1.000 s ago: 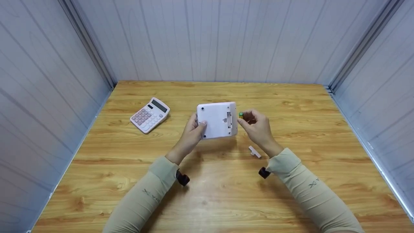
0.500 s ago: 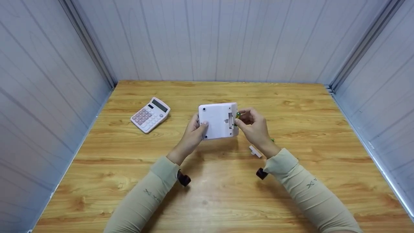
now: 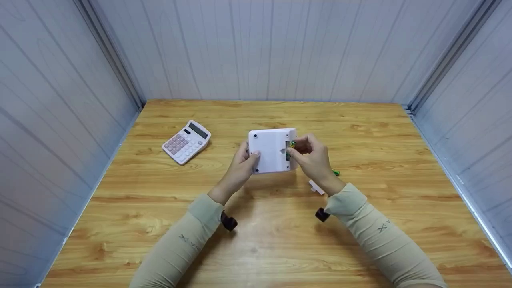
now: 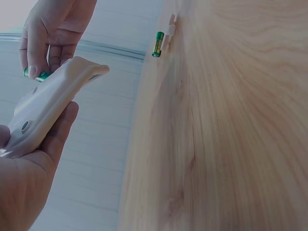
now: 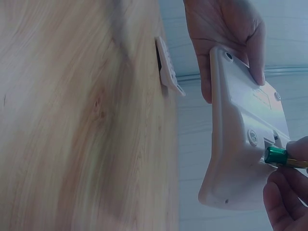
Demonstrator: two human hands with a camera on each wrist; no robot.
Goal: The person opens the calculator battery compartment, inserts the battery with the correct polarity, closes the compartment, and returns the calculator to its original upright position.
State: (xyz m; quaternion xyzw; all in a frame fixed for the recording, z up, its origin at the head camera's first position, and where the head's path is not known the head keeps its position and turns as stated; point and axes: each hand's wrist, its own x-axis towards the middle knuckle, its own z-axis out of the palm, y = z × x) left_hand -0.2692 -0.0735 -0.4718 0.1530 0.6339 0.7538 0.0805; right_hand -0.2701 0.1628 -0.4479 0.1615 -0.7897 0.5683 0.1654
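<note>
My left hand [image 3: 241,163] grips a white calculator [image 3: 269,151] by its left edge, its back turned up and the thumb lying across that back. Along the right side of the back, the battery compartment [image 3: 287,157] has no lid on it. My right hand [image 3: 315,161] pinches a green and gold battery [image 5: 276,155] between thumb and fingers, right at this compartment. In the right wrist view, one green end of the battery sits at the slot's opening and the battery looks tilted. How deep it goes is hidden by the fingers.
A pink and white calculator [image 3: 186,142] lies face up at the left of the wooden table [image 3: 256,248]. A second green battery [image 4: 158,44] and the small pale battery cover [image 3: 316,187] lie near my right wrist. Panelled walls [image 3: 256,52] enclose the back and sides.
My right hand has moved left, bringing the battery from beside the calculator to its compartment. The held calculator has shifted slightly right. The second battery has come into view behind my right wrist.
</note>
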